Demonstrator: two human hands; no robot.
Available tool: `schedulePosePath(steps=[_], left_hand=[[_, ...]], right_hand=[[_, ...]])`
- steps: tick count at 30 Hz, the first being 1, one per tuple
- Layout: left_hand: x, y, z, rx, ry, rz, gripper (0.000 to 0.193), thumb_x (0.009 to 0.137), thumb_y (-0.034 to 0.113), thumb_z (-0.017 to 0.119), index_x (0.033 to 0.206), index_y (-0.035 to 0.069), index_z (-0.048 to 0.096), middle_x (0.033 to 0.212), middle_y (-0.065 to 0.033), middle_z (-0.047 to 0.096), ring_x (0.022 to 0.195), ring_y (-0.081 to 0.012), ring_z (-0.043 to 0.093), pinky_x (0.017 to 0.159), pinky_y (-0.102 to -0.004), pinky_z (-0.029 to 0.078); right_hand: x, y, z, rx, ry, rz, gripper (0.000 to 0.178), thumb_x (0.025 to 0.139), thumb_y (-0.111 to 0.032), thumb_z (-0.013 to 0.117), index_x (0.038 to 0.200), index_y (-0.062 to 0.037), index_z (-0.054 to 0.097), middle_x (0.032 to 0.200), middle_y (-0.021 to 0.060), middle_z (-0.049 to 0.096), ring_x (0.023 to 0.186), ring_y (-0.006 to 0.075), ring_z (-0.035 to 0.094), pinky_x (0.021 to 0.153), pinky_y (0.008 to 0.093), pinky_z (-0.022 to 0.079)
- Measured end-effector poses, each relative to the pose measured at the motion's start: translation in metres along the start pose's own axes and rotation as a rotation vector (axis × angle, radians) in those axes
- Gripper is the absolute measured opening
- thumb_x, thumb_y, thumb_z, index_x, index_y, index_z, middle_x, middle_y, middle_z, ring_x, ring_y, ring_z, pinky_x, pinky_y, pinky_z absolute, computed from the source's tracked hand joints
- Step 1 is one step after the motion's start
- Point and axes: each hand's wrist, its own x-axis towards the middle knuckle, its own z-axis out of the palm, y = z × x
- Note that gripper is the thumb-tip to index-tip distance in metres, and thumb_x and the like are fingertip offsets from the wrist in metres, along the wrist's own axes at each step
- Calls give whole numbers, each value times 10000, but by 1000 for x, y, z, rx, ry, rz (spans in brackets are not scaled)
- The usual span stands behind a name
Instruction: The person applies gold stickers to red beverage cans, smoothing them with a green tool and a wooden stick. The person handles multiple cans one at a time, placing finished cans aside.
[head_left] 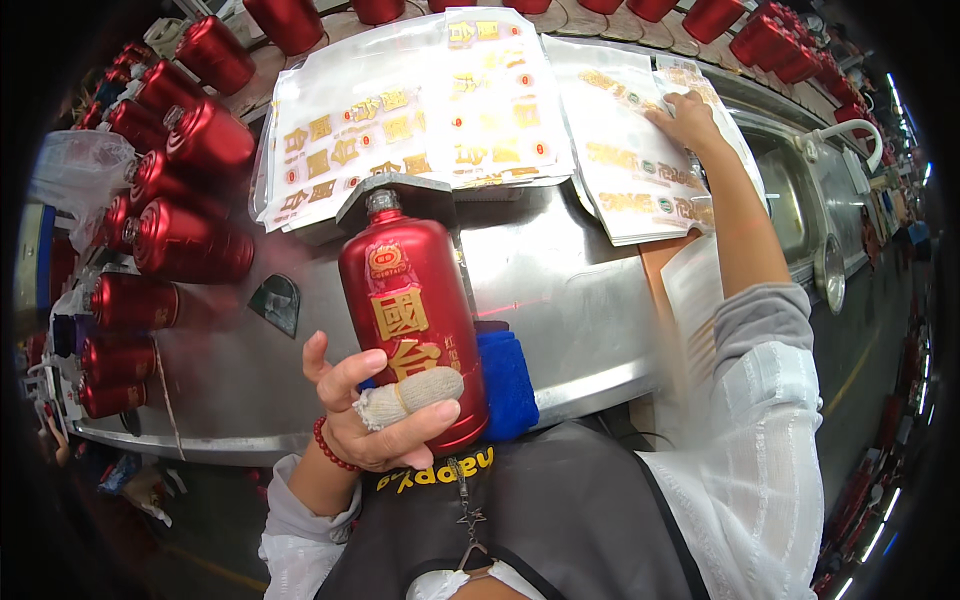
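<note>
A red bottle (447, 290) with gold raised-looking characters lies in front of me, its neck in a notched grey support (400, 182). My left hand (375, 420) is closed around the bottle's lower part, one finger wrapped in a pale cloth cover (412, 396). At the far right my right hand (690, 122) touches the upper part of a stack of printed decal sheets (622, 195), fingers bent and apart. Another stack of gold-and-red decal sheets (350, 90) lies to its left, behind the bottle.
Several more red bottles (200, 240) stand and lie along the left side, others along the back. A blue cloth (508, 380) sits beside the bottle on the metal table (570, 310). A small dark plate (275, 304) lies left. A sink (790, 190) with a white tap is at right.
</note>
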Motion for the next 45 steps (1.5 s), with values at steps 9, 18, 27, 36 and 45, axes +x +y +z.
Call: schedulePosePath(steps=[9, 18, 27, 36, 45], left_hand=[[3, -1, 3, -17, 24, 4, 408, 1034, 606, 376, 1089, 405, 727, 1193, 44, 625, 1273, -158, 457, 1209, -522, 146], [3, -1, 2, -39, 13, -1, 362, 1022, 589, 431, 1088, 400, 732, 1197, 52, 629, 1268, -158, 458, 1198, -506, 172], [1, -4, 6, -39, 44, 39, 371, 1031, 564, 434, 1100, 371, 743, 1213, 26, 632, 1255, -190, 467, 1192, -498, 179], [-3, -2, 0, 34, -22, 33, 416, 1035, 531, 433, 1175, 291, 743, 1214, 23, 638, 1246, -222, 468, 1168, -505, 204], [-7, 1, 0, 48, -1, 9, 409, 1034, 506, 447, 1170, 266, 748, 1230, -26, 614, 1241, -231, 472, 1164, -510, 201]], right_hand=[[71, 20, 9, 72, -135, 5, 603, 816, -592, 713, 1229, -152, 710, 1355, 228, 574, 1251, 370, 557, 1054, 435, 452], [87, 24, 16, 89, -30, 5, 490, 828, -580, 670, 1016, -139, 772, 1067, 146, 734, 1175, 363, 595, 979, 490, 461], [67, 45, 8, 25, -70, -67, 285, 814, -373, 704, 936, -120, 753, 1031, 143, 722, 999, 333, 672, 906, 450, 506], [51, 43, 9, -92, -54, -101, 335, 922, -293, 609, 1229, -213, 719, 1319, 175, 605, 1277, 355, 518, 1029, 525, 413], [36, 35, 23, 37, 82, -134, 213, 817, -308, 721, 929, -142, 792, 1088, 153, 702, 1139, 314, 591, 978, 483, 422]])
